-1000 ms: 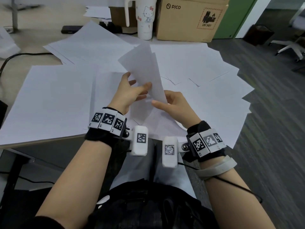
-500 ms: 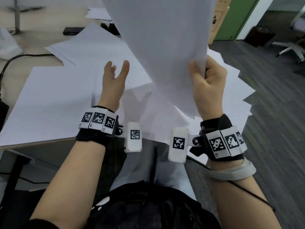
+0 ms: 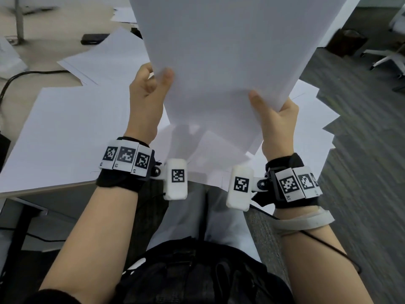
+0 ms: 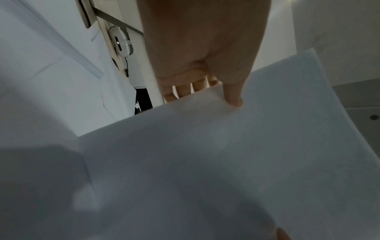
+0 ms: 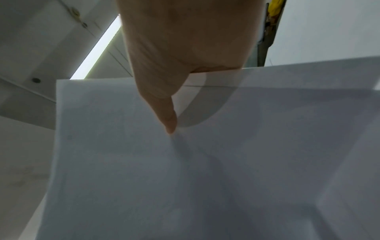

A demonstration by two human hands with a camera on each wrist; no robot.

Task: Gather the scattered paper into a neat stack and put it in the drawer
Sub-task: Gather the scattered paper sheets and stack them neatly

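White paper covers most of the table (image 3: pixel 54 181): loose sheets (image 3: pixel 72 132) lie overlapped and fanned from the left to the right edge, some hanging over the near side. Above them a small sheaf (image 3: pixel 230 51) is held up, nearly upright and close to the head camera, probably so its edges can be squared before more is added. The left hand (image 3: pixel 145 93) pinches its lower left edge, thumb in front and fingers behind; the right hand (image 3: pixel 277 119) clamps the lower right corner the same way. Holding at two low points likely keeps the thin paper from flopping. In the right wrist view the sheaf shows at least two layers, slightly offset, so it is not yet even.

The sheaf's top is cut off, and it hides the far middle of the table. How many sheets it holds I cannot tell. No drawer shows in any view. A dark flat object (image 3: pixel 94 38) on the far left is too small to identify.
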